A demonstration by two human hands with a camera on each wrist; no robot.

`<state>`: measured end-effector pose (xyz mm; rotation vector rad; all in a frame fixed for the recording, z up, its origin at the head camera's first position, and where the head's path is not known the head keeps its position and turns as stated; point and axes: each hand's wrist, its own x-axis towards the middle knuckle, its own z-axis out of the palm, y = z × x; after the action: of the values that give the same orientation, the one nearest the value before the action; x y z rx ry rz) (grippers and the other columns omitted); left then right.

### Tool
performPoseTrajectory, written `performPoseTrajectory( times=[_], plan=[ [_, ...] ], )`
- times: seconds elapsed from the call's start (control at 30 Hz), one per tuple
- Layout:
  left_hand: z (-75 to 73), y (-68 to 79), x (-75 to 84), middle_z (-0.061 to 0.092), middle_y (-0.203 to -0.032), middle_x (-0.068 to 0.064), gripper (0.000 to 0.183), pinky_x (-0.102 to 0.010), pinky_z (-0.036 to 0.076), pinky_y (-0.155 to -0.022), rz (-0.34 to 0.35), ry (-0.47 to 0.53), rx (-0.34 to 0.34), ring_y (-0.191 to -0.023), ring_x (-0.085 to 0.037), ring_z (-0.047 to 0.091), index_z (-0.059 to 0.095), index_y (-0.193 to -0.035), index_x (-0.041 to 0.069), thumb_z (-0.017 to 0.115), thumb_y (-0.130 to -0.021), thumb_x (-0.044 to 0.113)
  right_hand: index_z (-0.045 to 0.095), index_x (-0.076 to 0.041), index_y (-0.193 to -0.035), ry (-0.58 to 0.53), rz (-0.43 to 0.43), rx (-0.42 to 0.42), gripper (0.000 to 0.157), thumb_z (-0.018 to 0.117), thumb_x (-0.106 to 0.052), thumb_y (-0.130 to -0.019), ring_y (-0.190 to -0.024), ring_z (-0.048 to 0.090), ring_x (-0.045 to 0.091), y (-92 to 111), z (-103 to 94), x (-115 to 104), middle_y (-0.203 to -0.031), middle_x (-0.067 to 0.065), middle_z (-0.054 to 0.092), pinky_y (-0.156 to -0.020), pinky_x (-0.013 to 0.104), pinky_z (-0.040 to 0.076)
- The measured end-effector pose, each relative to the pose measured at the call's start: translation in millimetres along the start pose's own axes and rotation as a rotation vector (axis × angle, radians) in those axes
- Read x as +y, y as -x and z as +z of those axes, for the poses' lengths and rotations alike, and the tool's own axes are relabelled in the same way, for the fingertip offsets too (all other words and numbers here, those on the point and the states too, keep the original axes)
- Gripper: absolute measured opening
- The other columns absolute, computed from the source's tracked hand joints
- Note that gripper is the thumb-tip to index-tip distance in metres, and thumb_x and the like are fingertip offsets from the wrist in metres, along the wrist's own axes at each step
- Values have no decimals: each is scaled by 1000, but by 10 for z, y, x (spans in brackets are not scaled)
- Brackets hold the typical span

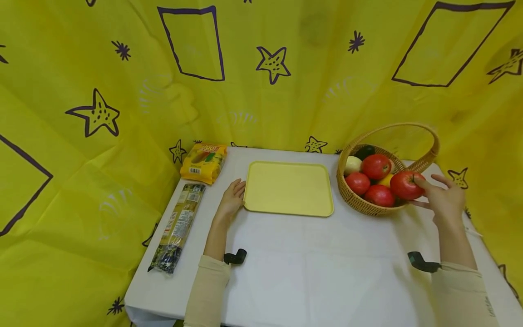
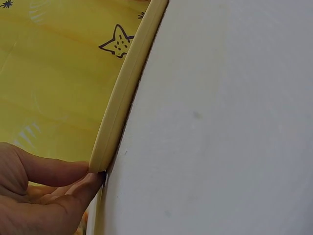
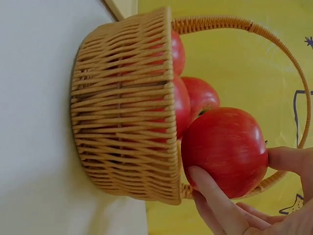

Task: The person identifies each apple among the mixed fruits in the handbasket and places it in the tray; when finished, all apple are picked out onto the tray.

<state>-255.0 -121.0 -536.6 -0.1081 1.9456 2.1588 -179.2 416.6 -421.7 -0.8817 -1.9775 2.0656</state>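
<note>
A red apple [image 1: 407,185] is in the grip of my right hand [image 1: 448,200], at the right rim of the wicker basket [image 1: 359,203]. In the right wrist view the thumb is on the stem side of the apple [image 3: 227,152] and the fingers support it from the other side. Several other red apples [image 1: 376,166] lie in the basket, with a pale round item [image 1: 352,165], a dark green one and something yellow partly hidden. My left hand [image 1: 232,198] pinches the yellow tray [image 1: 289,188] at its left edge; the left wrist view shows the thumb at the tray corner [image 2: 100,159].
At the back left lies a yellow-orange packet [image 1: 204,163]. A long clear-wrapped package [image 1: 180,227] lies along the left side of the white table [image 1: 310,272]. The basket's tall handle [image 1: 426,159] arches over the fruit. A yellow patterned curtain [image 1: 278,100] hangs behind.
</note>
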Motion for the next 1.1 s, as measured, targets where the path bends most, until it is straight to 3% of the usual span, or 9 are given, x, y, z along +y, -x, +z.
performPoseTrajectory(
  times=[0.07,0.13,0.23,0.47,0.73,0.83,0.93,1.03,1.1],
  plan=[
    [3,2,0,32,-167,-19,94,-39,25,-126,0,6,5,-156,-30,28,21,-165,3,32,-80,-38,53,-26,-137,-33,-6,-22,66,89,-31,-83,-59,74,12,42,17,-25,-72,-14,67,-81,53,61],
    [6,-2,0,33,-166,-18,94,-39,26,-126,1,12,13,-155,-30,30,22,-164,3,32,-80,-38,55,-23,-130,-93,-25,-57,58,89,-24,-84,-63,74,9,86,32,-48,-76,-11,68,-50,39,61],
    [18,-5,12,34,-166,-18,92,-39,27,-126,4,11,15,-155,-30,31,22,-164,2,33,-81,-37,56,-23,-125,-140,-54,-107,48,85,-16,-88,-67,74,8,169,48,-95,-79,-9,70,-50,40,61],
    [17,8,27,35,-165,-18,88,-36,30,-125,-6,7,22,-154,-29,32,25,-163,2,39,-84,-34,56,-22,-126,-140,-109,-159,44,81,-13,-91,-69,75,8,329,119,-215,-82,-10,75,-50,36,61],
    [-26,-8,5,35,-164,-21,86,-37,31,-124,-6,43,19,-154,-30,33,31,-161,0,38,-83,-36,76,-17,-108,-225,-158,-221,21,78,-5,-92,-70,76,12,453,250,-276,-86,-6,77,-50,37,60],
    [-25,-12,6,36,-164,-22,86,-37,31,-124,5,52,15,-154,-30,33,32,-160,-1,37,-82,-36,78,-13,-109,-264,-185,-256,21,76,-1,-93,-74,77,14,497,322,-293,-99,-10,74,-51,39,61],
    [-20,-8,5,36,-164,-23,87,-37,31,-124,15,60,12,-154,-31,33,31,-160,-3,37,-80,-36,77,-9,-113,-255,-222,-286,23,75,0,-93,-80,76,12,541,407,-305,-119,-11,58,-53,40,62],
    [-20,-1,-3,37,-163,-23,87,-37,31,-124,22,60,15,-153,-30,34,31,-160,-3,36,-80,-36,77,-9,-114,-235,-232,-304,22,76,-2,-93,-82,75,11,573,497,-320,-119,-7,56,-55,39,62],
    [-26,1,-11,37,-163,-22,87,-37,32,-124,23,58,20,-153,-30,35,32,-160,-3,36,-80,-36,77,-12,-113,-211,-227,-307,22,78,-5,-92,-81,75,11,589,558,-334,-111,-7,64,-55,38,62]
  ],
)
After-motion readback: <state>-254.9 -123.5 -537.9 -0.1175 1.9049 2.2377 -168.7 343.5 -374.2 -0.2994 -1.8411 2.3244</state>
